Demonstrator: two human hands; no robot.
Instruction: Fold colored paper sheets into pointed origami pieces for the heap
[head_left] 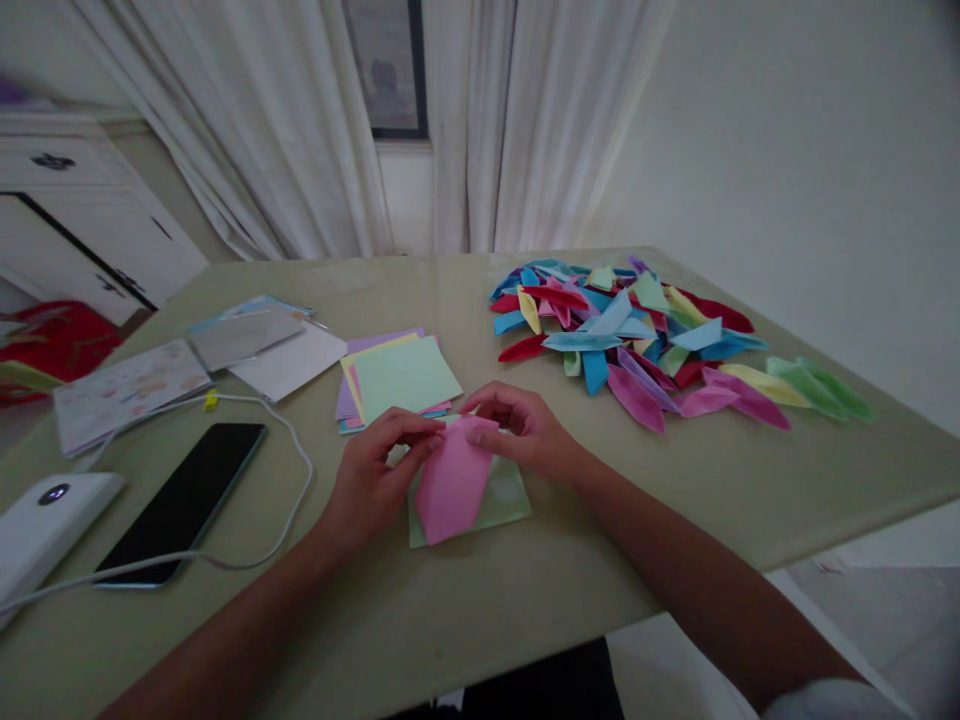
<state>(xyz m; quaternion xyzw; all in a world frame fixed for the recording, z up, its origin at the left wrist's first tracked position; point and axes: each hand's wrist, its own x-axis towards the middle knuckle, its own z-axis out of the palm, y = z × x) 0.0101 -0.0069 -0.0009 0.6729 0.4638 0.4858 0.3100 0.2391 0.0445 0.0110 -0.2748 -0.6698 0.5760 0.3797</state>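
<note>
A partly folded sheet of pink origami paper [454, 490] is held up between both hands at the middle of the table. My left hand [382, 460] pinches its upper left edge. On the other side, the thumb of my right hand [525, 430] presses the front of the paper near its top right corner, with the fingers behind. Beneath the pink paper lies a pale green sheet [506, 497] on the table. Just beyond my hands is a stack of coloured square paper [405, 375], light green on top.
A pile of folded coloured paper pieces [600, 330] spreads over the back right of the table [637, 530]. To the left lie a phone [187, 500], a white power bank [56, 525] with a white cable [300, 500], and papers and packets [135, 390].
</note>
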